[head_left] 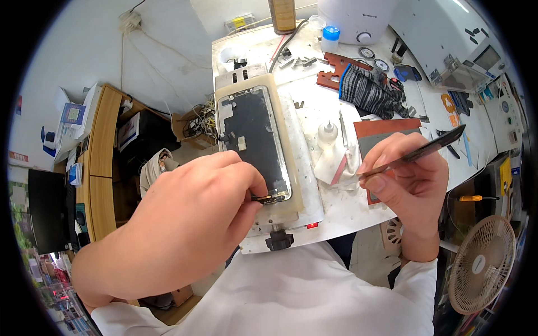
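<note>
The left hand [210,193] reaches over the bench's [336,215] left edge to a flat dark panel [255,126] lying on a cream-topped machine [296,193]. Its thumb and forefinger come close together at a thin dark strip [274,198] on the panel's near end; the hand covers their tips, so I cannot tell whether they grip it. The right hand [409,173], above the bench's near edge, pinches one slim dark blade tool [428,147] between thumb and fingers, its broad end slanting up.

Five small or mid-sized containers stand out: a needle-tipped bottle [327,133] near the machine, contents unclear; a blue-capped bottle [330,40], a pale cup [228,54] and a brown container [283,18] toward the far edge, the last cut off above; and a tiny dark-capped bottle [398,54] toward the far right corner. Off the left edge, a cardboard box [180,130] holds tangled cables [203,123], too many to count. Two round discs [381,65] lie beside a striped knit glove [367,89], possibly one of a pair.
</note>
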### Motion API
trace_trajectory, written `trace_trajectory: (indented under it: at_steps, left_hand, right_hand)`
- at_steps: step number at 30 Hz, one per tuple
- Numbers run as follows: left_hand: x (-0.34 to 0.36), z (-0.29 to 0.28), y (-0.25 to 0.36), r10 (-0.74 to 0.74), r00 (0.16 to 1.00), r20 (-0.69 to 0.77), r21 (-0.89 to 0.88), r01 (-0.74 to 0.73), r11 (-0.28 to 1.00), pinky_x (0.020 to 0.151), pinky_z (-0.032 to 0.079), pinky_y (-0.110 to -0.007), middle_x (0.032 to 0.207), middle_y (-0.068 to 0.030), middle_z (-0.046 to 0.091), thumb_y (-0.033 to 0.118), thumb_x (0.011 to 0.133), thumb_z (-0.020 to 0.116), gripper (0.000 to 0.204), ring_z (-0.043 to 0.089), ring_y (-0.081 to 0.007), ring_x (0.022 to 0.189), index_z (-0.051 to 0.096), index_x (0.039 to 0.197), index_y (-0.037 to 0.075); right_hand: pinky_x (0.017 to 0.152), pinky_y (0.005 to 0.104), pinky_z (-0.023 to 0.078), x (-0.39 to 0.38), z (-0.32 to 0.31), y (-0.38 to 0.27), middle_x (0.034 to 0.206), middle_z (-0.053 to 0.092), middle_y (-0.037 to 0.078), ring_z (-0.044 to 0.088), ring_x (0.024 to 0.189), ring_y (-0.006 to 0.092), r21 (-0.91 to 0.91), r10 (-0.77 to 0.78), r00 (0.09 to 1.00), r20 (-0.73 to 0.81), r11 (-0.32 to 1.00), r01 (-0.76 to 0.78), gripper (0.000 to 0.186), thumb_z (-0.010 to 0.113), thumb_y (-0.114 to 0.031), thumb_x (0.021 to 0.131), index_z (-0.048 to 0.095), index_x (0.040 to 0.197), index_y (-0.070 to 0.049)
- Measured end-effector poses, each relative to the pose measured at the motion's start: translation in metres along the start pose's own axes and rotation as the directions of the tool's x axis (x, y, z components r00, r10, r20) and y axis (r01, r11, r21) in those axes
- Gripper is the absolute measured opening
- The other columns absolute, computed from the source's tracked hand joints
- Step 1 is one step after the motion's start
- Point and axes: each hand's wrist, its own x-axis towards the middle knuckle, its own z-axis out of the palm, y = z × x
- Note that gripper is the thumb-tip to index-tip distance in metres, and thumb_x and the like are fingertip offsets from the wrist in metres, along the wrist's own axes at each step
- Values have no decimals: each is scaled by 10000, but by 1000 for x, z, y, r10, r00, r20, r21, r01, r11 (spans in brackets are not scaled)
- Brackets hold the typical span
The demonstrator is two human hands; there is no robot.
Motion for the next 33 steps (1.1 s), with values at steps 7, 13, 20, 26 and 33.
trace_trajectory:
  at_steps: [7,13,20,26,33]
  left_hand:
    - [3,-2,-5,11,1000,28,-48,-10,999,690,528,-338,861,-105,637,64,902,700,94,634,-234,787,688,962,-8]
    - [8,-1,-5,-6,999,48,-18,7,1000,710,526,-358,856,-100,633,79,898,699,89,628,-246,794,678,934,0]
    - [12,-3,-5,-4,997,79,10,3,1000,727,531,-361,845,-101,637,72,874,705,81,646,-256,802,673,911,8]
    - [16,-4,-8,5,995,99,-17,-3,1000,719,533,-351,845,-105,641,67,870,700,78,651,-253,787,672,901,1]
    - [18,-5,-10,-9,993,115,-39,13,999,722,534,-354,844,-107,641,70,863,692,79,655,-258,790,674,881,-5]
  right_hand:
    - [712,244,538,2,-5,1,1030,743,154,714,888,168,-58,-45,998,44,997,47,255,784,110,820,692,1053,68]
    - [758,286,575,4,2,-3,978,683,179,683,862,185,-65,-5,1000,27,998,7,237,749,73,863,629,1066,54]
    - [645,242,516,18,9,8,959,763,85,682,766,118,-158,-88,982,169,981,115,196,790,36,833,745,1024,32]
    - [556,230,482,25,22,16,938,766,50,662,728,82,-195,-87,972,220,972,131,228,784,-2,845,746,1070,3]
    - [559,235,482,27,27,17,931,771,41,670,730,85,-209,-71,967,246,970,125,276,784,1,845,732,1116,10]
